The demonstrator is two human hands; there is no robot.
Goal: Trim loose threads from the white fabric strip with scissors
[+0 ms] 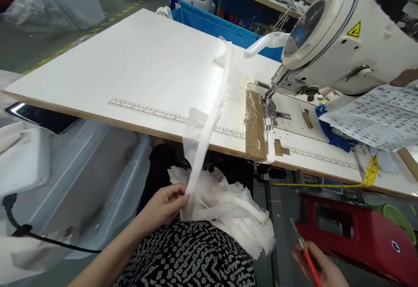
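Note:
My left hand (170, 206) pinches the lower end of a long white fabric strip (209, 130), just above my lap. The strip runs up over the table edge and across the white tabletop. In my lap lies a heap of thin white fabric pieces (241, 217). Low on the right, my right hand (318, 263) is closed around a small red-handled tool (310, 258) with a thin pointed metal tip, slightly blurred and apart from the fabric. A sewing machine (339, 38) stands right of the strip, its needle area over the table.
The white table (130, 60) has printed rulers along its front edge. A yellow tape measure (370, 173) hangs at the front right, above a red stool (369, 239). Printed paper (375, 113) lies by the machine. Plastic bins (75, 182) stand on the left; a blue bin (215, 23) is behind.

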